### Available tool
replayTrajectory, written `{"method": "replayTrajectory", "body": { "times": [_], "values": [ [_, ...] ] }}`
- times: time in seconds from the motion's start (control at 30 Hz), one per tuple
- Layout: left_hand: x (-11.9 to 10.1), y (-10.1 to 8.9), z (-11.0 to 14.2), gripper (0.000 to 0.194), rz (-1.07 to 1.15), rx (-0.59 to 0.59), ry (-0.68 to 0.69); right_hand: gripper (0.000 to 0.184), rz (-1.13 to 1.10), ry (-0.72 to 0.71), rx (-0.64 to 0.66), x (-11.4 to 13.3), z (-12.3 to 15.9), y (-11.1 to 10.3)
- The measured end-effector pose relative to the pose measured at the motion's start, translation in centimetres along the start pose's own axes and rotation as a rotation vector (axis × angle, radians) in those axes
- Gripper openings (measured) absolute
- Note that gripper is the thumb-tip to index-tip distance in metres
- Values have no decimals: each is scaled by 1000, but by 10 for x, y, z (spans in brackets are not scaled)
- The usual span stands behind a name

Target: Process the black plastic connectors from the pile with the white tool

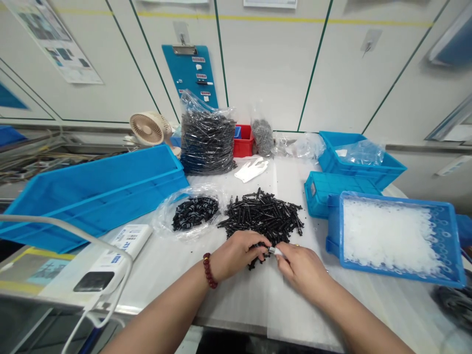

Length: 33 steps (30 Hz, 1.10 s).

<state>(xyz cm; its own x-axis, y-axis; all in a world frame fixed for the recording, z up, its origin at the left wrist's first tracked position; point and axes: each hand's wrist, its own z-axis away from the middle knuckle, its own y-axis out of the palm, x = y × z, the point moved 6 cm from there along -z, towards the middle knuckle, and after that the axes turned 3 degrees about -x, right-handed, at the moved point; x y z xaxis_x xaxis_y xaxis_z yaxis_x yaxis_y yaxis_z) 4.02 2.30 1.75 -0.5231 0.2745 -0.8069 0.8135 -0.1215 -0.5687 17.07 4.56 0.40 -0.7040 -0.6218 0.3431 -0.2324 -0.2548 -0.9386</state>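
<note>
My left hand (236, 253) is closed in a pinch over the near side of a pile of slim black plastic parts (263, 211). A dark, rod-like part seems to be between its fingertips, mostly hidden by them. Meeting it from the right, my right hand (306, 270) is closed on a small white cylindrical piece (275, 250), whose end points toward the left fingertips. Whether the two pieces touch I cannot tell. Left of the pile, an open clear bag (162, 216) holds black parts with pale rings (195, 211).
On the right, a blue bin (334, 246) holds many white translucent rings (387, 236), beside more blue bins (313, 196). A large blue tray (110, 191) and a white power strip (127, 246) lie left. Behind are a filled bag (206, 140), a white glove (252, 169) and a fan (147, 128).
</note>
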Motion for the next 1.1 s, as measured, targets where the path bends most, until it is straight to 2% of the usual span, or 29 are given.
{"method": "replayTrajectory", "body": {
  "times": [0.67,0.9,1.1],
  "values": [
    [-3,-1,1,16,9,4,-3,12,53,37,-53,0,1,-3],
    [-4,-1,1,17,-6,7,11,24,86,67,-95,-4,2,-4],
    [-4,0,2,20,1,16,0,27,121,92,-122,-5,1,-6]
  ]
}}
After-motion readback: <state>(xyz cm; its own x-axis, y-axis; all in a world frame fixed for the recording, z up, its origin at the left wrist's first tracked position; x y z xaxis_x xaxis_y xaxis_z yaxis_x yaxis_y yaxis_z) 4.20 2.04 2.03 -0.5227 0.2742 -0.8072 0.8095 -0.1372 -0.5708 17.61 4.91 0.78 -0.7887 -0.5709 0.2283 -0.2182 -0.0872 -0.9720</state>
